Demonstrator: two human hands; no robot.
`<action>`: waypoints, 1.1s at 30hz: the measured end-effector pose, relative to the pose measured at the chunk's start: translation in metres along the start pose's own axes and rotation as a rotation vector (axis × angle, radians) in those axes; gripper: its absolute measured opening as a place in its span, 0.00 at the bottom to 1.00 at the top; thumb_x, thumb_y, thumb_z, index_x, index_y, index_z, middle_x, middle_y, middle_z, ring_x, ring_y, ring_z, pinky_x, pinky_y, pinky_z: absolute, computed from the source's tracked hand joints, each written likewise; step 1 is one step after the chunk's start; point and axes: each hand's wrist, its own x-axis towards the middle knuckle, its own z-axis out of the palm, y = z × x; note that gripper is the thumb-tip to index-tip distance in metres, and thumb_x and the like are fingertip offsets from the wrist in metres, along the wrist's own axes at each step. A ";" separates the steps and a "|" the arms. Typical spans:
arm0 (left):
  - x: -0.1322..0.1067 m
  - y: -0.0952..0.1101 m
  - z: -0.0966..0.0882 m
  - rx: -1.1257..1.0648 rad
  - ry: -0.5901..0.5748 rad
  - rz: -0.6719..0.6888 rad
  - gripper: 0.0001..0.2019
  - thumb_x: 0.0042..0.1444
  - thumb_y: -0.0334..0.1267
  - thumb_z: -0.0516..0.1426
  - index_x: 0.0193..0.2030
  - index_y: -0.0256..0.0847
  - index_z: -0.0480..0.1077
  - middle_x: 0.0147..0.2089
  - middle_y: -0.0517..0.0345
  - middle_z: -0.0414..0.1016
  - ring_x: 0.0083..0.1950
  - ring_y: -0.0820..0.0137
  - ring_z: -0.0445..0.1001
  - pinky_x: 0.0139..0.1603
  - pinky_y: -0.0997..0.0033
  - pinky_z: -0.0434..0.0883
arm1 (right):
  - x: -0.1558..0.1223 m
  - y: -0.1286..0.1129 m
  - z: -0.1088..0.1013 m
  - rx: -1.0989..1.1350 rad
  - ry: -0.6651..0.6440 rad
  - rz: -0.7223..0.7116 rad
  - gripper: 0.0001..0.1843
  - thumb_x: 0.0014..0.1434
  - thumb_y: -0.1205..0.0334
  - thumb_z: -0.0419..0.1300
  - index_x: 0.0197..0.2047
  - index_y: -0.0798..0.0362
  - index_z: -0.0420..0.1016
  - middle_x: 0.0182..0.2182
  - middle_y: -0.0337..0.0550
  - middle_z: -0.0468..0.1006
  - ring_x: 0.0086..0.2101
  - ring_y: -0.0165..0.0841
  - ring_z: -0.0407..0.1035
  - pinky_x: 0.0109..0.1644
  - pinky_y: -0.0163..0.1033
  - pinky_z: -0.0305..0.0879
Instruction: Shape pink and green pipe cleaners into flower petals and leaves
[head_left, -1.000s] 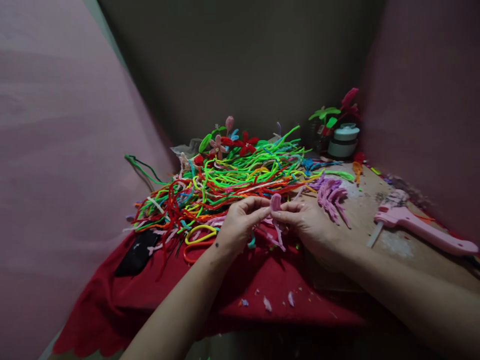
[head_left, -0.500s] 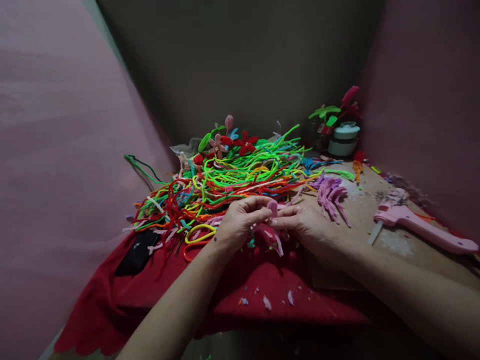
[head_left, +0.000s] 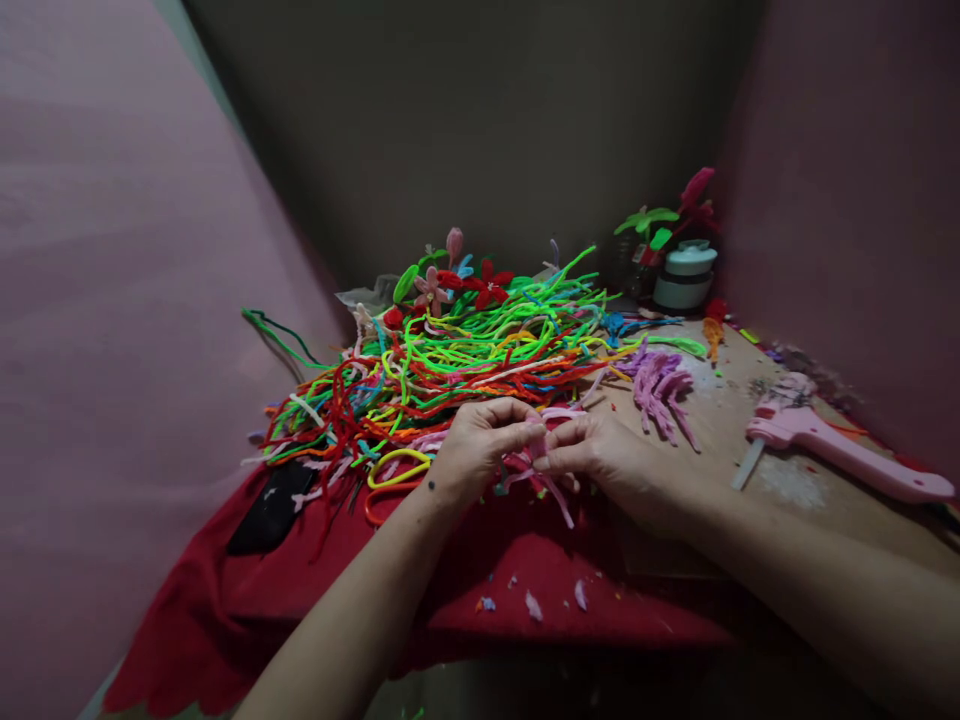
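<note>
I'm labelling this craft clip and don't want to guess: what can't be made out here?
Head view:
pink pipe-cleaner piece: its shape, pinched between the left hand and right hand, fingers covering it.
black object: partly under the pipe-cleaner pile, too dark to identify.
white jar: small, dim; contents hidden.

a home craft corner: heaped pipe cleaners (head_left: 465,360), pink glue gun (head_left: 832,455), finished chenille flowers (head_left: 480,285)

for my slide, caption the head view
Left hand and right hand pinch a pink pipe cleaner over a red cloth, beside a bright pile
</note>
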 end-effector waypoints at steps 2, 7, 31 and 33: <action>0.001 0.000 0.001 -0.005 0.050 0.000 0.09 0.44 0.39 0.61 0.27 0.34 0.71 0.24 0.60 0.69 0.25 0.77 0.64 0.28 0.77 0.61 | -0.001 -0.001 0.002 -0.019 0.007 -0.008 0.11 0.44 0.67 0.58 0.14 0.56 0.68 0.12 0.36 0.65 0.15 0.24 0.55 0.21 0.33 0.47; 0.000 0.002 0.003 0.032 0.007 -0.067 0.09 0.42 0.38 0.62 0.28 0.34 0.72 0.23 0.61 0.68 0.23 0.78 0.62 0.26 0.77 0.61 | 0.000 0.001 0.002 0.001 0.056 -0.032 0.11 0.44 0.63 0.60 0.15 0.56 0.69 0.12 0.35 0.65 0.15 0.24 0.54 0.21 0.34 0.48; 0.001 -0.003 -0.010 -0.090 0.233 0.046 0.10 0.51 0.43 0.57 0.31 0.37 0.70 0.22 0.64 0.64 0.19 0.82 0.56 0.18 0.80 0.52 | 0.004 0.004 -0.006 0.236 0.131 -0.085 0.14 0.45 0.60 0.63 0.16 0.56 0.64 0.14 0.32 0.61 0.17 0.22 0.49 0.24 0.34 0.44; 0.003 -0.006 -0.010 -0.155 0.097 -0.081 0.11 0.47 0.41 0.60 0.34 0.36 0.70 0.25 0.63 0.66 0.19 0.83 0.57 0.18 0.81 0.51 | 0.010 0.008 -0.011 0.336 0.151 -0.127 0.13 0.44 0.59 0.64 0.19 0.57 0.66 0.15 0.31 0.61 0.18 0.22 0.50 0.24 0.33 0.44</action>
